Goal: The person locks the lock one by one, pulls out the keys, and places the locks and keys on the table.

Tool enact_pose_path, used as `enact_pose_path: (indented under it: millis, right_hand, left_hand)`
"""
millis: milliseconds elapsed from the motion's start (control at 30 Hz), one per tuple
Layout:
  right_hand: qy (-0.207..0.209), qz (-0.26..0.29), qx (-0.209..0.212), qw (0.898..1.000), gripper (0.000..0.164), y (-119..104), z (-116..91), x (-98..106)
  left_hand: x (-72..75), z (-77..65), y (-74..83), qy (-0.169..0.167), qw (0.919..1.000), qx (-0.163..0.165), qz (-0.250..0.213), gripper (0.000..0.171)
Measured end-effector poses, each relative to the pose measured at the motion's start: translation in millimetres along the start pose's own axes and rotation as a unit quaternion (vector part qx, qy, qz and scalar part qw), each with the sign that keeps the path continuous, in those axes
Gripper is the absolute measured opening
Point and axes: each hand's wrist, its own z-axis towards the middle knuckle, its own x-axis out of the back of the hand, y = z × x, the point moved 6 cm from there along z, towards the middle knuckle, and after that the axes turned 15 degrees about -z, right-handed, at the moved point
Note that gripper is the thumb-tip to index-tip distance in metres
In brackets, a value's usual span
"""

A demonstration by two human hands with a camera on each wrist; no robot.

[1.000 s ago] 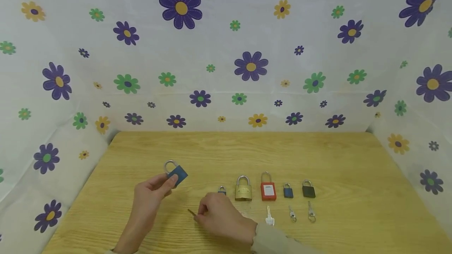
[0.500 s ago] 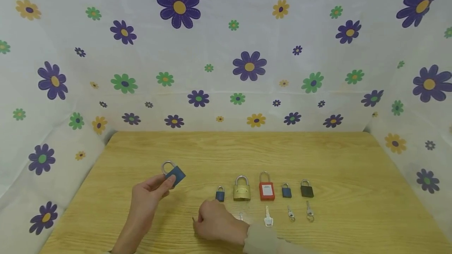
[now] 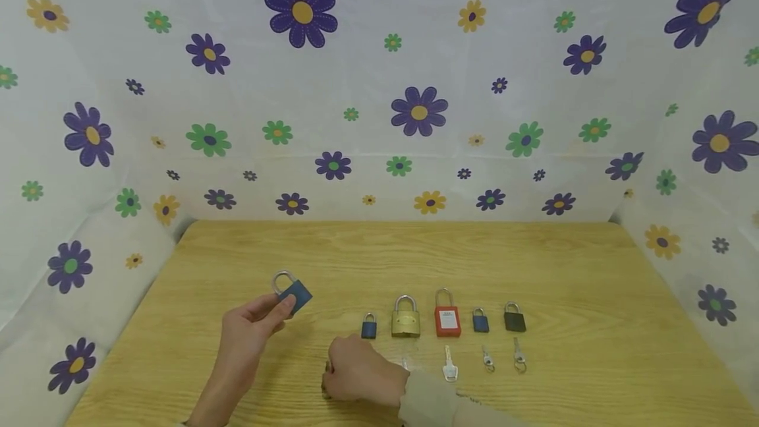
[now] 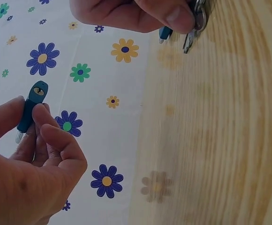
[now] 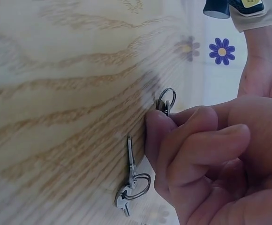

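My left hand (image 3: 240, 341) holds a blue padlock (image 3: 301, 295) above the table, thumb on its face and shackle toward the upper left. In the left wrist view the keyhole end of this padlock (image 4: 29, 110) faces the camera. My right hand (image 3: 364, 371) is low over the table, in front of a small blue padlock (image 3: 369, 328). In the right wrist view, keys on a ring (image 5: 167, 99) are pinched between its thumb and finger, partly hidden. Another ringed key set (image 5: 124, 197) lies on the wood beside that hand.
To the right stand a brass padlock (image 3: 406, 323), a red padlock (image 3: 447, 321), a blue one (image 3: 480, 321) and a black one (image 3: 514, 320). Before them lie a single key (image 3: 450, 365) and ringed keys (image 3: 488, 360). A flowered cloth (image 3: 356, 84) encloses the wooden table (image 3: 237, 249).
My right hand has drawn slightly toward the table's front, uncovering the small blue padlock. The key that stuck out past its fingers has turned and shows less. The left hand keeps the padlock.
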Motion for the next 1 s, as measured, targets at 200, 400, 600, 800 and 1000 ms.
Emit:
enact_pose_path:
  millis: [200,400,600,800,1000]
  right_hand:
    - [-0.005,-0.007,-0.011,1.000,0.057,0,2,-3]
    - [0.004,-0.010,-0.017,1.000,0.058,-1,1,-1]
    - [0.040,0.031,-0.017,0.999,0.057,9,-13,21]
    - [0.083,0.071,-0.028,0.994,0.049,38,-47,65]
    - [0.101,0.090,-0.076,0.988,0.041,80,-87,100]
  left_hand:
    - [-0.3,-0.1,-0.5,-0.005,1.0000,0.002,0.007,0.058]
    - [-0.6,-1.5,-0.4,-0.003,0.9999,0.011,0.010,0.059]
    - [-2.2,0.2,-2.8,-0.008,0.9990,0.013,0.043,0.061]
    - [-9.7,5.8,-8.9,-0.039,0.9917,0.009,0.122,0.058]
    - [-26.2,16.7,-15.7,-0.081,0.9737,-0.031,0.211,0.039]
